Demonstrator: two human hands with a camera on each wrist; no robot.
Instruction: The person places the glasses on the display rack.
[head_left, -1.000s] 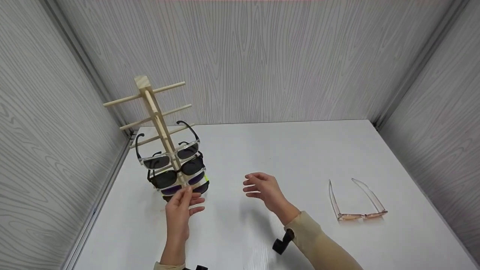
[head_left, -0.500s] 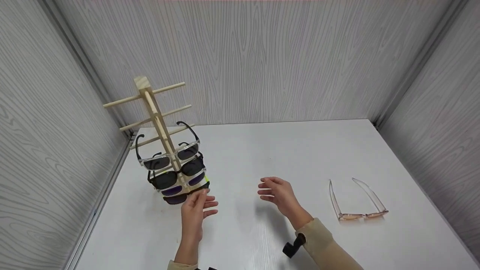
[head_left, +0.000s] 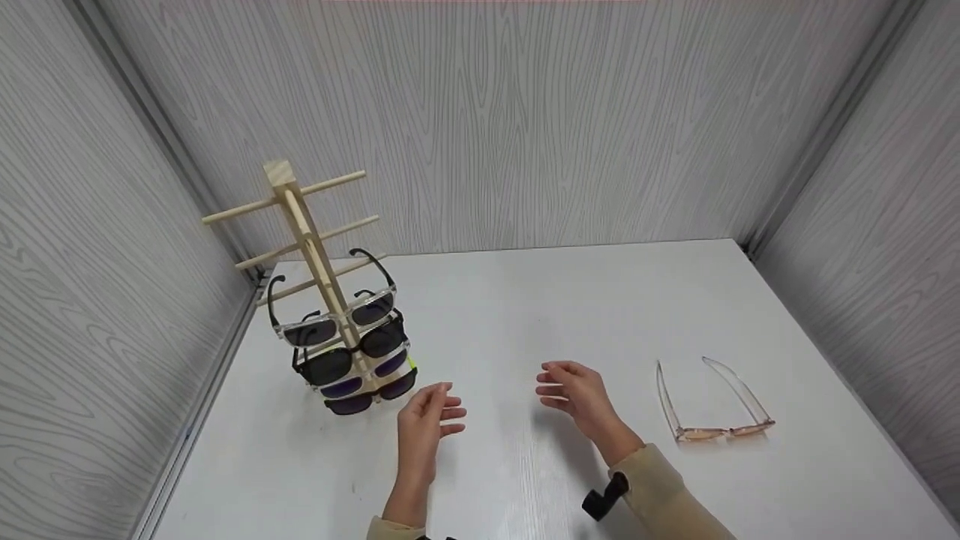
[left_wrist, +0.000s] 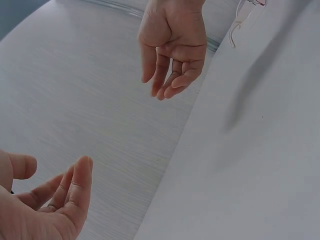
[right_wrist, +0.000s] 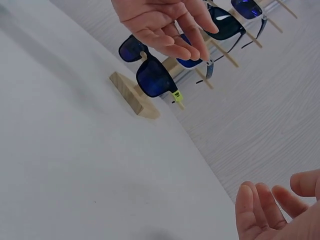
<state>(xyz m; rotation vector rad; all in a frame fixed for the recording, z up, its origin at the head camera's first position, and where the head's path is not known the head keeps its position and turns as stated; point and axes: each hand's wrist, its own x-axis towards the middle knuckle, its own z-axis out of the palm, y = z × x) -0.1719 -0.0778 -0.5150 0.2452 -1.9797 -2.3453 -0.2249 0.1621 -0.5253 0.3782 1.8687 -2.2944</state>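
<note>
My left hand (head_left: 427, 424) hovers over the table just right of the rack's lower end, fingers relaxed, holding nothing. To its right my right hand (head_left: 581, 397) also holds nothing, its fingers loosely bent. A wooden glasses rack (head_left: 319, 262) stands at the left with several sunglasses on its lower pegs. Clear-framed sunglasses (head_left: 311, 331) sit highest, black sunglasses (head_left: 328, 367) below them, and dark sunglasses (head_left: 351, 405) lowest. In the right wrist view the lowest pair (right_wrist: 154, 79) shows a yellow-green temple near the rack's wooden base (right_wrist: 127, 92). Pink-tinted glasses (head_left: 703, 433) lie unfolded on the table, right of my right hand.
Bare upper pegs (head_left: 334, 182) stick out from both sides of the rack. Grey wood-grain panels (head_left: 525, 127) enclose the white table (head_left: 510, 300) at the back and both sides. A black wrist mount (head_left: 606, 496) sits on the right sleeve.
Both hands have moved to the right and slightly nearer, the left one away from the rack, uncovering the lowest sunglasses. The glasses on the table stay in place.
</note>
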